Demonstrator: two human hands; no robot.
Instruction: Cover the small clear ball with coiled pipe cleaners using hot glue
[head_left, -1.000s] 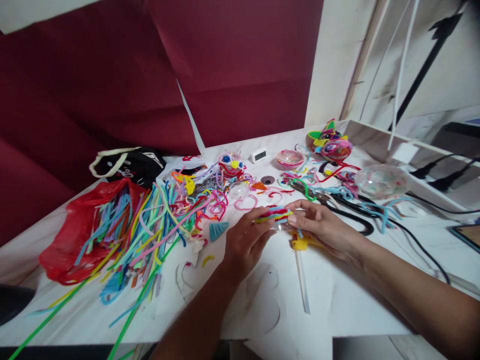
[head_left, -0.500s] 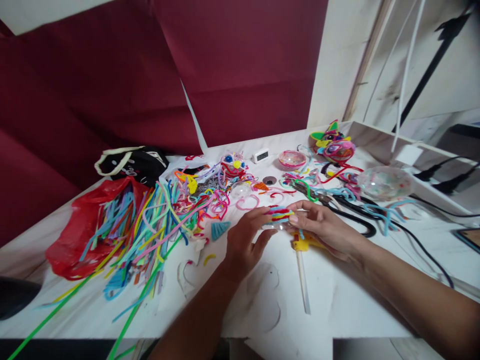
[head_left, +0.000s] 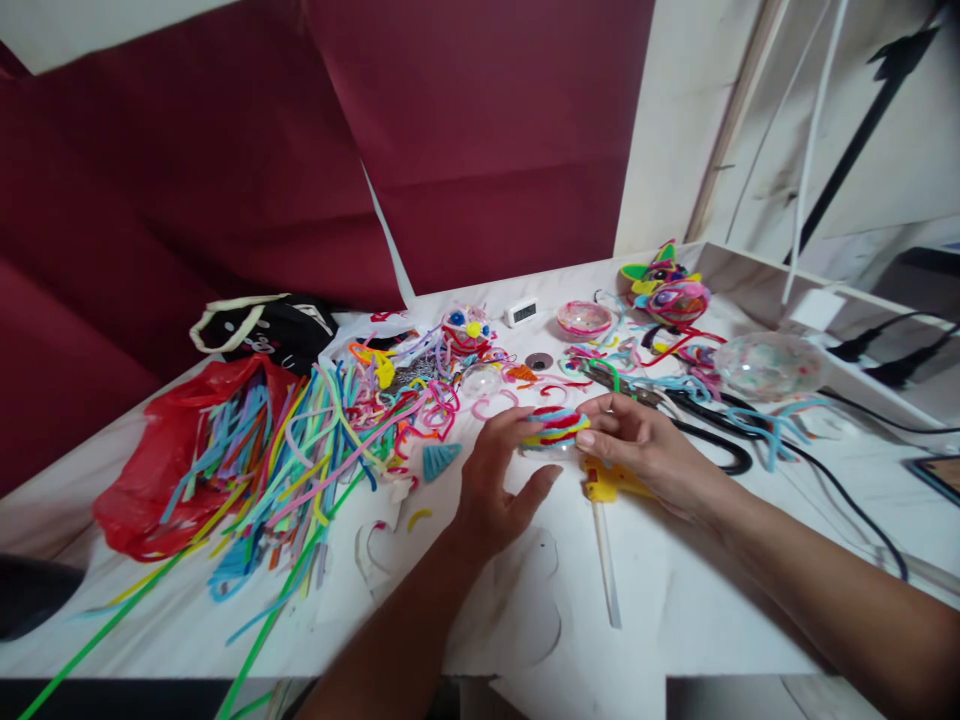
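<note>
Between my hands is a clear plastic half-ball [head_left: 556, 427] covered with curved stripes of red, light blue and yellow pipe cleaner. My right hand [head_left: 634, 440] pinches its right edge between thumb and fingers. On the other side, my left hand [head_left: 499, 480] has its thumb spread well away, with the fingertips at the half-ball's left edge; whether they touch it I cannot tell. Just below my right hand lies a yellow glue gun [head_left: 604, 482], partly hidden by that hand. A clear glue stick [head_left: 608, 570] extends from it towards the table's front edge.
A red plastic bag [head_left: 161, 450] and a large heap of pipe cleaners [head_left: 315, 450] spread over the left. Black-handled scissors [head_left: 720, 440] lie right of centre. Behind stand a small digital display [head_left: 521, 312], a pink-rimmed bowl [head_left: 585, 320] and a clear dome [head_left: 772, 365].
My left thumb has moved away from the half-ball, opening that hand. More of the striped top shows now, tilted slightly towards me. The right hand keeps its pinch.
</note>
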